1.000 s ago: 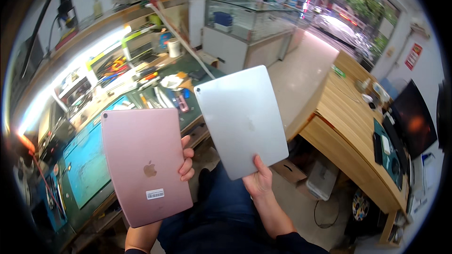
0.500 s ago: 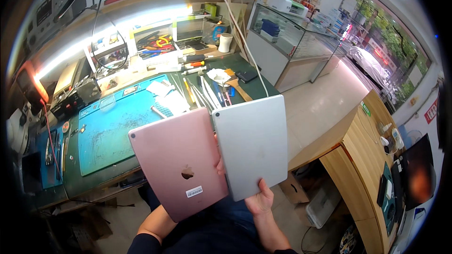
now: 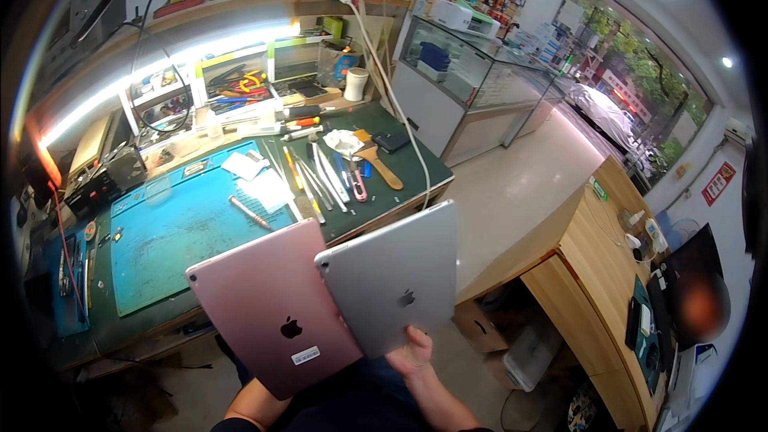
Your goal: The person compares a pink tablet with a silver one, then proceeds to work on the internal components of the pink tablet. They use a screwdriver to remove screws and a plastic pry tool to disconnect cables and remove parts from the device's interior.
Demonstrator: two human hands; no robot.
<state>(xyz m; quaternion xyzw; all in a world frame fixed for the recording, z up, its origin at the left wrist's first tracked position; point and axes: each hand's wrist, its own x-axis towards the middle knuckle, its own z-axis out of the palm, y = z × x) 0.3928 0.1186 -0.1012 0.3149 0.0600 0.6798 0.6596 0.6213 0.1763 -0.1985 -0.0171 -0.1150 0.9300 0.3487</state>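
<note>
Closest to me, the person's left forearm (image 3: 254, 402) runs up behind the pink tablet (image 3: 282, 304); that hand is hidden, so I cannot tell how its fingers are set. The right hand (image 3: 410, 354) is clamped on the lower edge of the grey tablet (image 3: 396, 288), its thumb pressed flat on the back. Both tablets are tilted in the air over the person's lap, backs up. The grey one's upper left corner overlaps the pink one's right edge from here, though I cannot tell whether they touch. The pink back carries a white label (image 3: 306, 355). As far as it has got, by my reading, both tablets are picked up and side by side, their backs look closed and whole, and neither is set down; the screens are out of sight, so I cannot judge those. Just beyond lies the green desk (image 3: 364, 213), with a blue mat (image 3: 172, 252), a screwdriver (image 3: 250, 213) and white papers (image 3: 264, 190) on the mat, and a brush (image 3: 380, 166) to its right. Off to the right is a wooden desk (image 3: 596, 264) with a monitor (image 3: 686, 260). Farther back come a glass case (image 3: 472, 132) and, outside, a covered car (image 3: 600, 108).
</note>
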